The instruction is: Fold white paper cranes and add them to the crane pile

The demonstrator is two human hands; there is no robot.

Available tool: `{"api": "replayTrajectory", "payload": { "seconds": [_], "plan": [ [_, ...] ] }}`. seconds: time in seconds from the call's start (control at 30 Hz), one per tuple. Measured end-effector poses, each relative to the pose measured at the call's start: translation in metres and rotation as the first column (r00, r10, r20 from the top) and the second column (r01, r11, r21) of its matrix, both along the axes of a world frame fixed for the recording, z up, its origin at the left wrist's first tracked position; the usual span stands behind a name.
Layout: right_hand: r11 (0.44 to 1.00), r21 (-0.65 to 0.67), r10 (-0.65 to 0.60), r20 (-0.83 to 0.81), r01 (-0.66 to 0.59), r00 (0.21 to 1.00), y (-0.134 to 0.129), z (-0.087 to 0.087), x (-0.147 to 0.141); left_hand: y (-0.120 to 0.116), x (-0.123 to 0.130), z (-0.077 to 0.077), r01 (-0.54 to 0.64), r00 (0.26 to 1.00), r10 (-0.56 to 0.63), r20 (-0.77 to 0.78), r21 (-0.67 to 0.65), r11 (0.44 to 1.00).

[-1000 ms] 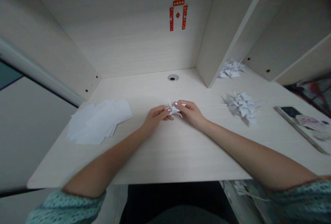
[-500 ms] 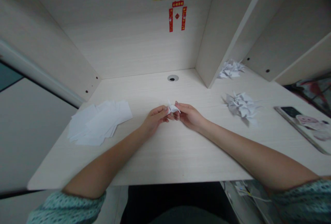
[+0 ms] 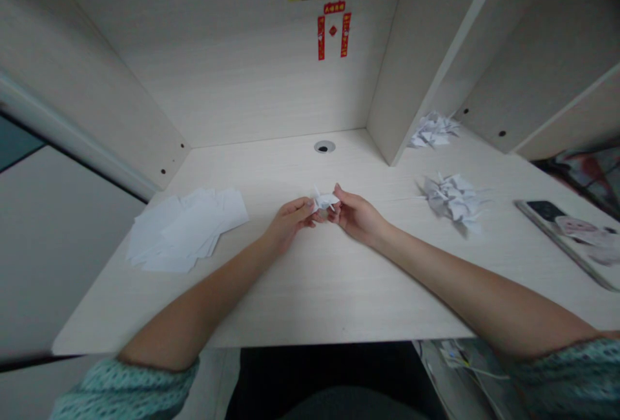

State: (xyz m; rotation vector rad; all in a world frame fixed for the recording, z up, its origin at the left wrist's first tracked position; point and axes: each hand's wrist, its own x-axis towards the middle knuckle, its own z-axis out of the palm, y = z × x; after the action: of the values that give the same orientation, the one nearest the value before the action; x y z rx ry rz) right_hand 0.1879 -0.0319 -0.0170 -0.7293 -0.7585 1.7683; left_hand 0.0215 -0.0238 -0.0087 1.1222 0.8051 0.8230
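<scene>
Over the middle of the desk I hold a small white folded paper crane (image 3: 323, 201) with thin points sticking out. My left hand (image 3: 293, 220) pinches its left end between thumb and fingers. My right hand (image 3: 356, 214) is at its right end, with the thumb up and the fingertips curled beneath the paper. Part of the crane is hidden by my fingers. On the left lies a spread stack of white paper sheets (image 3: 188, 229). A heap of similar folded paper cranes (image 3: 454, 200) rests to the right of my right hand.
Another heap of folded paper (image 3: 433, 129) sits behind the upright divider (image 3: 411, 84). A phone (image 3: 571, 239) lies at the far right. A round cable hole (image 3: 324, 147) is near the back panel, which bears red paper stickers (image 3: 345, 35).
My right thumb and fingers have shifted slightly, with the thumb rising off the middle of the crane. More of the crane's body now shows, while my left hand stays nearly still.
</scene>
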Motion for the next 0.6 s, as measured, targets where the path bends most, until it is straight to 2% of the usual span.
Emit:
{"api": "replayTrajectory", "payload": {
  "seconds": [0.1,0.2,0.6],
  "plan": [
    [0.998,-0.021,0.061,-0.092,-0.063,0.994,-0.0001,0.0008,-0.0011,0.0002,-0.0001,0.0,0.007,1.0,-0.006,0.022,-0.016,1.0],
    [0.996,-0.017,0.089,-0.119,-0.092,0.989,0.0003,0.0009,-0.001,0.0004,-0.0003,-0.0001,0.015,0.999,-0.014,0.037,-0.025,1.0],
    [0.997,0.012,0.076,-0.057,-0.075,0.995,0.0002,0.0011,0.0012,0.0033,-0.0032,-0.0015,0.026,0.993,-0.017,0.113,-0.076,0.997]
  ]
}}
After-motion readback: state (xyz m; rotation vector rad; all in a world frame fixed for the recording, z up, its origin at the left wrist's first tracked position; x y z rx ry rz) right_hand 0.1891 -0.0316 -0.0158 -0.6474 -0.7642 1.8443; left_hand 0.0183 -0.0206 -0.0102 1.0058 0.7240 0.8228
